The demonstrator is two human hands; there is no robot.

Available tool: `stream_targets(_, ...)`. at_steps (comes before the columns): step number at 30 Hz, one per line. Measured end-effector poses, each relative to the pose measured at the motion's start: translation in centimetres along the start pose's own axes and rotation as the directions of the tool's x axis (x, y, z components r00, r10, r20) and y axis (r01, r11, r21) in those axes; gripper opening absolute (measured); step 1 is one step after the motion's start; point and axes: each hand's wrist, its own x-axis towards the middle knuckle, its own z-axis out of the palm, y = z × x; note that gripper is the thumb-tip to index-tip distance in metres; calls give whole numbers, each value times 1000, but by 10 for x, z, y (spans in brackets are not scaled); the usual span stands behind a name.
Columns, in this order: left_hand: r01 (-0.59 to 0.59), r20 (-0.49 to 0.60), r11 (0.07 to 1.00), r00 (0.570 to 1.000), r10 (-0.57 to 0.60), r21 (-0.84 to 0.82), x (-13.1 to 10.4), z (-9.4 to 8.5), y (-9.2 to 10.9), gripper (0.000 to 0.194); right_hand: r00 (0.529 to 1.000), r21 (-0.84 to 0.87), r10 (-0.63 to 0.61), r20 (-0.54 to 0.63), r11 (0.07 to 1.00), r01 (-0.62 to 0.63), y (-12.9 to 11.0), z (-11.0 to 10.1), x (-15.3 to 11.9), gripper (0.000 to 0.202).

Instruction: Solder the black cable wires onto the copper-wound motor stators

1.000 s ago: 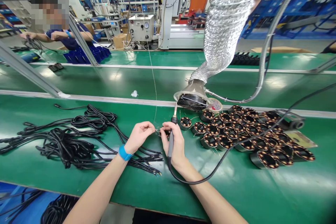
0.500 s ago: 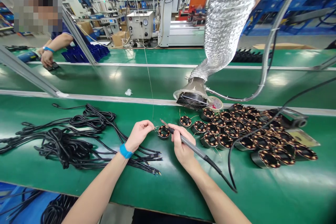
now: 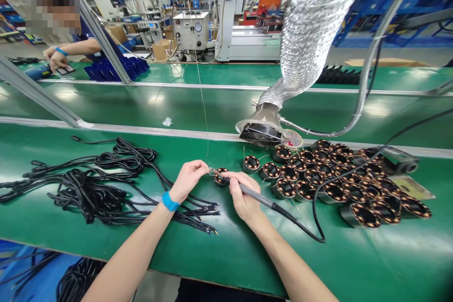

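Note:
My right hand [image 3: 247, 197] is closed around a grey soldering iron [image 3: 257, 195], its tip pointing left over a round copper-wound coil ring [image 3: 220, 177]. The tip is close to the fingertips of my left hand [image 3: 189, 179], which wears a blue wristband. Those fingers pinch at the coil's left side, where a thin wire [image 3: 204, 108] hangs down from above; what exactly they hold is too small to tell. The coil ring stands on the green table [image 3: 226, 255], partly covered by the iron.
Black cables [image 3: 88, 193] lie in bundles at the left. Several coil rings [image 3: 331, 192] crowd the right side, under the iron's cord. A fan on a silver duct [image 3: 307, 33] hangs behind. Across the bench, a person's hand [image 3: 57, 60] works.
The iron's tip has moved lower and left, nearer my left fingertips, and its handle lies flatter over the coil. The other person's hands have shifted left and up.

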Motion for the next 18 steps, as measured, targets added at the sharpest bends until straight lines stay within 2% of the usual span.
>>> stream_targets(4, 5, -4, 1000, 1000, -5, -2, -1, 1, 1, 19, 982, 139, 191, -18, 973, -186, 4, 3, -2, 31)
stream_targets(7, 1, -10, 1000, 1000, -1, 0, -1, 1, 2, 18, 960, 252, 277, -48, 933, -256, 5, 4, -3, 32)
stream_targets(11, 3, -3, 1000, 1000, -3, 6, 0, -1, 0, 15, 947, 297, 310, -87, 915, -272, 5, 4, -2, 33)
stream_targets(18, 6, 2, 1000, 1000, -6, -1, 0, -2, -3, 13, 950, 298, 302, -84, 917, -266, 4, 4, -2, 31)
